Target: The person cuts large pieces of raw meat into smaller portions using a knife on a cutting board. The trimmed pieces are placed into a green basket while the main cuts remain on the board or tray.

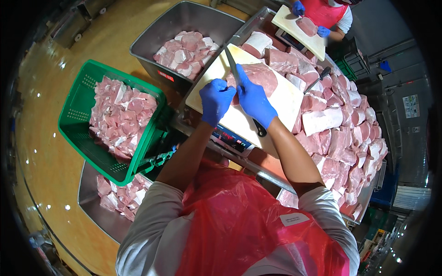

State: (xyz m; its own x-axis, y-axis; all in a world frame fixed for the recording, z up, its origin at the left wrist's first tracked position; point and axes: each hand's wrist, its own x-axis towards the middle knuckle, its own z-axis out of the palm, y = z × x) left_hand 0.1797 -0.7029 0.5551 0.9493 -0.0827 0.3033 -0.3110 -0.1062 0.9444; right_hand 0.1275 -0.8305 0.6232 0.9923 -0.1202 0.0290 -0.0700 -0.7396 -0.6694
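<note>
A large pale-pink slab of pork (pixel 262 79) lies on the white cutting board (pixel 285 110). My right hand (pixel 254 102), in a blue glove, grips a knife (pixel 231 60). Its blade points up and away along the pork's left part, and the black handle's end shows below my palm. Beside it, my gloved left hand (pixel 215 102) is curled closed at the pork's left edge. Whatever its fingers pinch is hidden. The board rests over a scale (pixel 230 139) with a dark front panel.
Pork chunks (pixel 329 142) heap on the right, with a black-handled tool (pixel 317 79) on them. Left stand a green crate (pixel 76 117) and metal bins (pixel 138 46) (pixel 90 198) of cut meat. At the far right a gloved person (pixel 324 18) handles meat on another board (pixel 315 45).
</note>
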